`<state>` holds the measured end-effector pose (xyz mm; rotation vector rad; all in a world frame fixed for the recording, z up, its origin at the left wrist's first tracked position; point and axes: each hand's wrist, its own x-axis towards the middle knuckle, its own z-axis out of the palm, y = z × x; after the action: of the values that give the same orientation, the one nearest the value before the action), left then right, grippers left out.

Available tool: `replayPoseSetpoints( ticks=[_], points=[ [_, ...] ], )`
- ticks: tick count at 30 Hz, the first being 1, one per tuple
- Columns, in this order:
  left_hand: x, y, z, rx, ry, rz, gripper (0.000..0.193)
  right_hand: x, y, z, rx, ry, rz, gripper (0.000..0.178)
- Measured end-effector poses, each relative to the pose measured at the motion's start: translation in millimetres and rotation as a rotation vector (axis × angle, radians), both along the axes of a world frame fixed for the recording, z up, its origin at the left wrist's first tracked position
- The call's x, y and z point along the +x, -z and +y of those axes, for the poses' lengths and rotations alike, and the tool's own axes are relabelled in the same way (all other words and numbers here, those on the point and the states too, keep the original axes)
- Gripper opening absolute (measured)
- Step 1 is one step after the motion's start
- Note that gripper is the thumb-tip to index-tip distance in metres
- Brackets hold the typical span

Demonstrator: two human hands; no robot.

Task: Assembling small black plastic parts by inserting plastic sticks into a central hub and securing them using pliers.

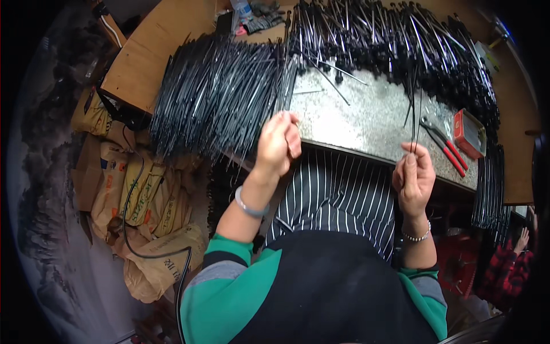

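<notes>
My left hand [279,142] is closed in front of the left pile of thin dark rods [215,94], at the near left corner of the speckled work surface [338,117]. Pale strands rise just above its fingers, and I cannot make out whether they are gripped. Over the right part of the surface's near edge, my right hand [415,175] pinches thin black strands [413,123] between thumb and fingers. They run upward toward the far pile of black rods [366,34]. Pliers with red handles [456,155] lie right of that hand, beside an open red box [466,147].
Several loose rods lie on the speckled surface. At the back left stand a bottle [242,8] and a patterned glove [263,23]. Brown sacks [152,264] and a black cable [125,215] are down at the left. A person in a checked sleeve [504,269] is at the far right.
</notes>
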<state>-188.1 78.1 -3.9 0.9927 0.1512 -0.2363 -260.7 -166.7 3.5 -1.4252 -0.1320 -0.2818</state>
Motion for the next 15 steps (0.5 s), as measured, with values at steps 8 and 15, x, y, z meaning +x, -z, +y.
replayPoseSetpoints(
  ticks=[8, 15],
  points=[
    [-10.9, 3.3, 22.1, 0.684, 0.273, -0.093, 0.027, -4.9, 2.8, -5.9, -0.064, 0.028, -0.022, 0.021],
    [65.1, -18.9, 46.2, 1.553, -0.486, -0.708, 0.032, 5.5, -2.2, -1.8, -0.048, 0.017, -0.022, 0.021]
  ],
)
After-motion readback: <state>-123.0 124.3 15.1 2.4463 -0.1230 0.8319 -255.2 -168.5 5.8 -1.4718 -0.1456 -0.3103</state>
